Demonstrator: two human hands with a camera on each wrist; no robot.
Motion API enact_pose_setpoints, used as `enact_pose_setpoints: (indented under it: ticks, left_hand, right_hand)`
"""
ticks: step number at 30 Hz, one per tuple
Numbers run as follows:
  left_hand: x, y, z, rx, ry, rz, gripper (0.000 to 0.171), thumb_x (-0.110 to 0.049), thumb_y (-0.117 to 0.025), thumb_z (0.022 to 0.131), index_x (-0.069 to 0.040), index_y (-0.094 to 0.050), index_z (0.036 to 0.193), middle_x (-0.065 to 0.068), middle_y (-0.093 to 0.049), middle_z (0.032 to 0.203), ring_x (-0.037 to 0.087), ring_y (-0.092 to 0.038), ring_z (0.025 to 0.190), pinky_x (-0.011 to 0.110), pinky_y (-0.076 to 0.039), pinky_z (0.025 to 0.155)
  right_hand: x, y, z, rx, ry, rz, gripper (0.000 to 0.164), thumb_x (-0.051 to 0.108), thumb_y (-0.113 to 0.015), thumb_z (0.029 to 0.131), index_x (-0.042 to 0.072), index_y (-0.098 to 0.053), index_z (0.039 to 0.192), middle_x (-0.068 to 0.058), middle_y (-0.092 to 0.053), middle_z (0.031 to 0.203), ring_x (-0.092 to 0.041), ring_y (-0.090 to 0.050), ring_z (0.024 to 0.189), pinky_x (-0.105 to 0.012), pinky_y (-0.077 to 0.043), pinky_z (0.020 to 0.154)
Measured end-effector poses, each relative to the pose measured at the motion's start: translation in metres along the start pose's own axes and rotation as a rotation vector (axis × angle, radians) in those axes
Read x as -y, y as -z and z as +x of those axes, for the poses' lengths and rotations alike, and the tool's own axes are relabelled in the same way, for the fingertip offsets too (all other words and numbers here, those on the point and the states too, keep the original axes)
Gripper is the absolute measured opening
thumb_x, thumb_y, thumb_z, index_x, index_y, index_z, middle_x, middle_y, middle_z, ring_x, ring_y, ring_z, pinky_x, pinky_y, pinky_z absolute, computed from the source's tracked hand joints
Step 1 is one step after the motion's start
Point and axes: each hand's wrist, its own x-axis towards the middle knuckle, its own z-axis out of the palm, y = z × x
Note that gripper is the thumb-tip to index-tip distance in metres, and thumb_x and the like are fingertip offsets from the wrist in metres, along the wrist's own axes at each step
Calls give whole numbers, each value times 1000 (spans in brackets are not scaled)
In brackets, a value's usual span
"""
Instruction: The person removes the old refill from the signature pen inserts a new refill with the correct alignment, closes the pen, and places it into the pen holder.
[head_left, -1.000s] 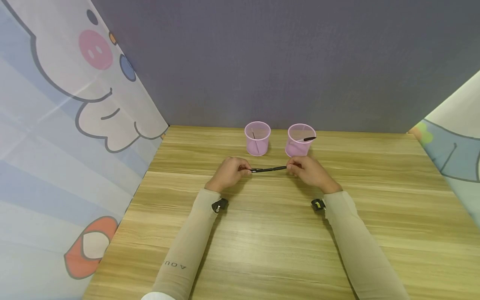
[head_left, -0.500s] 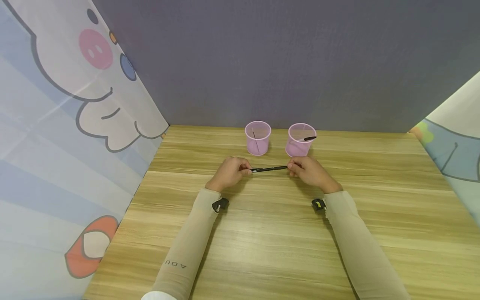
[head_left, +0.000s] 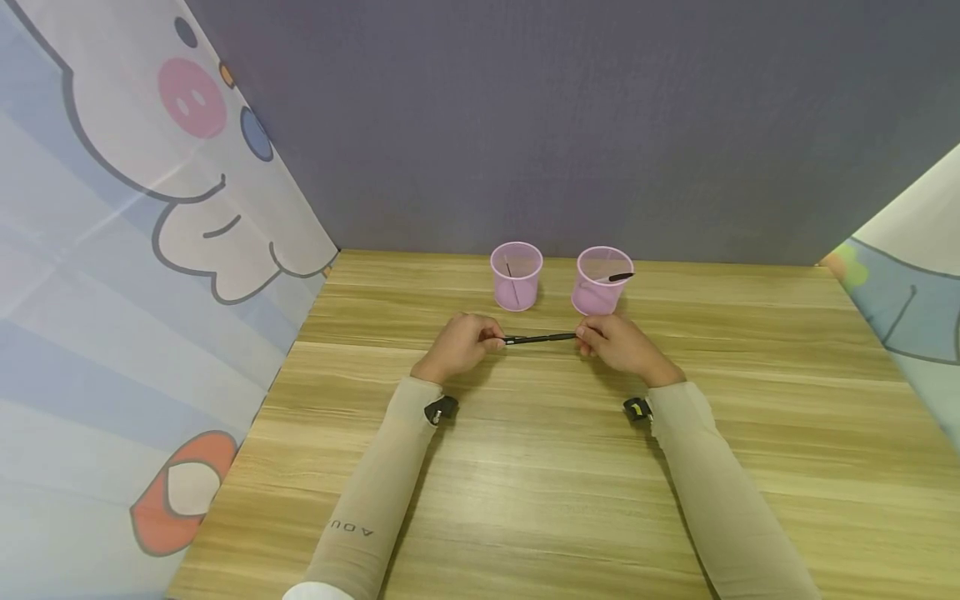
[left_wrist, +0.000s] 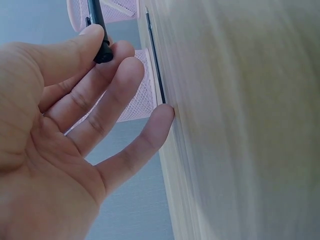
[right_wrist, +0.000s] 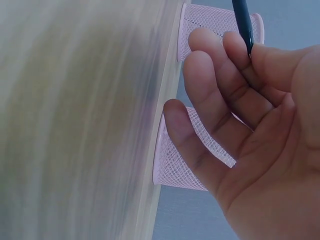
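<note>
A black pen is stretched level between my two hands, in front of the two cups. My left hand pinches its clip end between thumb and fingers; in the left wrist view the pen's blunt end shows beside the thumb. Its tapered tip is pinched between thumb and forefinger of my right hand. The other fingers of both hands are loosely bent. A thin dark pen refill with a metal point lies on the table, close to the left little finger.
Behind the hands stand two pink mesh cups. The left cup has a thin dark stick inside; the right cup holds a black-ended pen leaning on its rim. A grey wall rises behind the wooden table.
</note>
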Motion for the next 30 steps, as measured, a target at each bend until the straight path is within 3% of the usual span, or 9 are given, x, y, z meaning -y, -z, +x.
enact_pose_setpoints:
  ticks: [18, 26, 30]
  left_hand:
    - [0, 0, 0, 3, 10, -12, 8, -18, -73, 96, -11, -77, 96, -1, -75, 84, 10, -64, 75, 28, -54, 74]
    - [2, 1, 0, -2, 0, -32, 8, -17, -72, 96, -11, -77, 95, -1, -75, 83, 9, -64, 74, 28, -53, 73]
    - [2, 1, 0, -5, -6, -38, 8, -17, -72, 96, -11, -77, 95, -1, -75, 82, 9, -64, 73, 27, -53, 72]
  right_hand:
    - [-1, 2, 0, -18, -28, 16, 30, 22, -52, 108, 4, -70, 92, -7, -70, 78, -15, -61, 70, -29, -51, 66]
    - [1, 7, -2, -21, -12, 100, 9, 14, -67, 98, 6, -69, 102, -7, -71, 87, -17, -65, 76, -28, -53, 70]
    - [1, 8, -2, -19, 9, 109, 7, 8, -68, 96, 3, -68, 102, -9, -71, 88, -17, -64, 80, -26, -52, 72]
